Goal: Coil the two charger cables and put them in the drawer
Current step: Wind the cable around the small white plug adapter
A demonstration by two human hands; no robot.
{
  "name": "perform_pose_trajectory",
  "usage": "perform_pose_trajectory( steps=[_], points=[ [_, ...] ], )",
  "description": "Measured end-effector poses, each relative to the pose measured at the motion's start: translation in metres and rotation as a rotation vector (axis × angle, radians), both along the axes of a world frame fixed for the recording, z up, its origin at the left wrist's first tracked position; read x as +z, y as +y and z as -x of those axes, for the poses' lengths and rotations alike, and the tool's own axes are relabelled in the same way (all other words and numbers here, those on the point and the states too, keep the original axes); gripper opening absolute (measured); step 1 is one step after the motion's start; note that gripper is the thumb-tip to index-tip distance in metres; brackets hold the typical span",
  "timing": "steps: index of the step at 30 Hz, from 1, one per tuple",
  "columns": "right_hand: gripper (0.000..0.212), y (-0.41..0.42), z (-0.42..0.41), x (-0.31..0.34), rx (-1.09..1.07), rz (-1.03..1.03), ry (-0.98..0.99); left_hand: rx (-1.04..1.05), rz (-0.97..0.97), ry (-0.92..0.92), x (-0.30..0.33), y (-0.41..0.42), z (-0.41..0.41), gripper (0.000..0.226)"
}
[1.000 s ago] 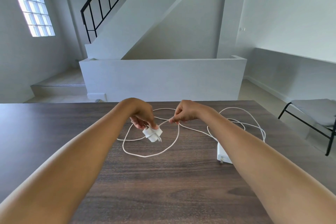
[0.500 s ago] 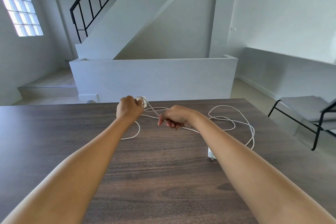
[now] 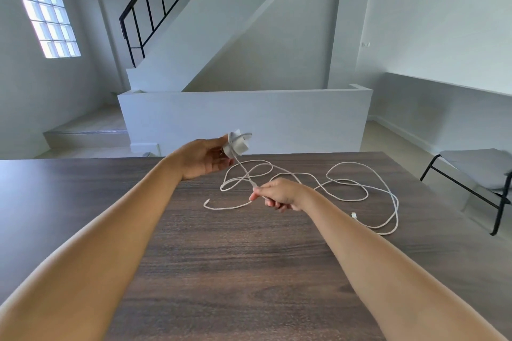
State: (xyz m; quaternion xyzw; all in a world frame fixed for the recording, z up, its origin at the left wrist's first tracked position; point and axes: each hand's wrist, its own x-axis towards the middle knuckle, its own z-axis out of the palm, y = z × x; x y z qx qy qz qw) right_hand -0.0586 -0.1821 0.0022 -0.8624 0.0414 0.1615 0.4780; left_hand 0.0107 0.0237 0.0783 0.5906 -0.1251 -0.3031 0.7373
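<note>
Left hand point(image 3: 203, 158) grips charger adapter point(image 3: 235, 145) raised above tabletop point(image 3: 83, 188); right hand point(image 3: 279, 194) pinches white cable point(image 3: 357, 199), rest sprawled on tabletop. Advice: keep light tension, wrap even loops, free tangles first. Drawer unseen.

Head camera looks forward, down over table point(image 3: 249, 271).

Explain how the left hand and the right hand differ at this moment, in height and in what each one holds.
The left hand is raised above the table and holds the white charger plug, with some cable wound round it; the right hand is lower, near the tabletop, and pinches the white cable itself. The left hand's fingers are only partly curled; the right hand's fingers are curled tightly. Both grip the same charger, and the cable runs taut between them.
</note>
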Motion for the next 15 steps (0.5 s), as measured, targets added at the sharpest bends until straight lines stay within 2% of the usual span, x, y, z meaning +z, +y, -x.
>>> perform_pose_trajectory(
  steps=[4,6,8,11,15],
  points=[
    [0.033,-0.008,-0.007,0.013,-0.104,0.037,-0.151,-0.374,-0.304,-0.133,0.005,0.009,0.001,0.058],
    [0.038,-0.009,-0.009,0.024,-0.109,0.102,-0.227,-0.521,-0.466,-0.193,0.009,0.008,0.006,0.053],
    [0.040,-0.009,-0.012,0.035,-0.093,0.198,-0.304,-0.579,-0.661,-0.257,0.011,0.005,0.011,0.046],
    [0.033,-0.007,-0.015,0.047,-0.066,0.276,-0.381,-0.473,-0.957,-0.424,0.007,-0.001,0.007,0.032],
    [0.026,0.002,-0.012,0.053,-0.050,0.268,-0.418,-0.269,-1.202,-0.651,-0.003,-0.005,0.002,0.028]
  ],
)
